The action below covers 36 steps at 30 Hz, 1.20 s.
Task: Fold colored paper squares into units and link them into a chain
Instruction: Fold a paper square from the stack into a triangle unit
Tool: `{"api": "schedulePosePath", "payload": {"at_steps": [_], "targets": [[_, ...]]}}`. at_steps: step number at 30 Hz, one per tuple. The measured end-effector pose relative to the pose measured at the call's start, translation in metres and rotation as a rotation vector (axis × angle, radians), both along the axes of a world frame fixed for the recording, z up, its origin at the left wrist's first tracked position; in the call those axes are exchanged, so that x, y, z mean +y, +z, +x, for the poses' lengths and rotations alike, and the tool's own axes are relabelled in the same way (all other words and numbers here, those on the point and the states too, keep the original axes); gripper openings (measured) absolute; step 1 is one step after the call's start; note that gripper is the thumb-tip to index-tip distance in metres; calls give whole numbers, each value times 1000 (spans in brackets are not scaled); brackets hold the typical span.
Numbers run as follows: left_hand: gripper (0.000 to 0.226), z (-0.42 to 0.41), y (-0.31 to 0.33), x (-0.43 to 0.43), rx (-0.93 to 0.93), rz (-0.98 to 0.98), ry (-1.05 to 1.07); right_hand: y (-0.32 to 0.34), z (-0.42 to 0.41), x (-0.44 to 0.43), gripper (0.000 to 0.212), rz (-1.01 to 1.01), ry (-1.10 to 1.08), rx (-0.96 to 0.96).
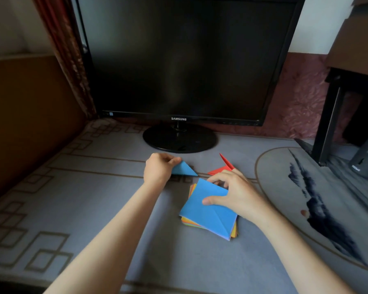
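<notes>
A home room: a dark monitor stands beyond the left hand, a curtain hangs up to its left, and a patterned cloth lies beneath it.

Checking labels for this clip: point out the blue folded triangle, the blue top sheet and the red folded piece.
blue folded triangle (185, 169): head view, flat face
blue top sheet (208, 217): head view, middle
red folded piece (217, 170): head view, lower flap

Blue sheet and triangle, red piece, grey cloth
Brown squares patterned the cloth; stack edges showed orange.
</notes>
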State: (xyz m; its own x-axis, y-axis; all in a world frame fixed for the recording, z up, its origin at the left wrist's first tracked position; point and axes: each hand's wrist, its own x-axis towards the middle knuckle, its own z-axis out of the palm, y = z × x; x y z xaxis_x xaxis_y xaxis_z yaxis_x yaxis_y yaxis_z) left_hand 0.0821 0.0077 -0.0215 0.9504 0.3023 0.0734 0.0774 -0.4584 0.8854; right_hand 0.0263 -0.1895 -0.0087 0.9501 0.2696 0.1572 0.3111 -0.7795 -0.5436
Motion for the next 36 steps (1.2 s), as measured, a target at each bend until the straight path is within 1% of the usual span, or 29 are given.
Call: {"api": "schedulePosePath", "payload": {"at_steps": [3,6,9,11,14,16,17,19,20,22,24,26,28,30,32,34,36], "targets": [[25,3,1,-7,2,-11,21,-2,1,2,29,50,6,-55],[24,4,0,-17,-14,76,32,-3,3,2,15,103,9,-88],[23,5,0,-23,-29,160,53,-3,4,2,17,167,-42,-78],[24,6,0,-25,-39,260,67,-4,5,1,19,210,-72,-49],[38,9,-1,-24,-83,398,79,-5,8,0,16,285,-73,-24],[46,9,-1,-22,-111,427,95,-4,8,1,11,353,-74,2],[46,8,0,-20,-145,425,99,-3,8,1,10,400,-69,16],[41,4,1,-16,-240,366,75,0,8,2,13,491,-53,25],[38,1,3,-14,-283,295,32,1,8,2,16,533,-55,20],[29,-10,9,-13,-324,98,-124,3,10,1,19,635,-79,4],[21,-25,16,-17,-278,-39,-310,5,11,-1,17,740,-105,5],[19,-37,19,-21,-186,-107,-453,5,11,-1,14,797,-124,12],[18,-43,19,-24,-97,-140,-538,4,11,-2,12,817,-139,11],[13,-45,19,-25,-67,-204,-569,3,11,-3,8,827,-150,12],[10,-44,19,-23,-67,-324,-533,5,11,-4,8,812,-142,-12],[11,-41,19,-19,-68,-414,-495,10,8,-6,19,781,-65,-55],[10,-39,20,-14,-66,-473,-486,16,5,-10,34,674,84,-75]]}}
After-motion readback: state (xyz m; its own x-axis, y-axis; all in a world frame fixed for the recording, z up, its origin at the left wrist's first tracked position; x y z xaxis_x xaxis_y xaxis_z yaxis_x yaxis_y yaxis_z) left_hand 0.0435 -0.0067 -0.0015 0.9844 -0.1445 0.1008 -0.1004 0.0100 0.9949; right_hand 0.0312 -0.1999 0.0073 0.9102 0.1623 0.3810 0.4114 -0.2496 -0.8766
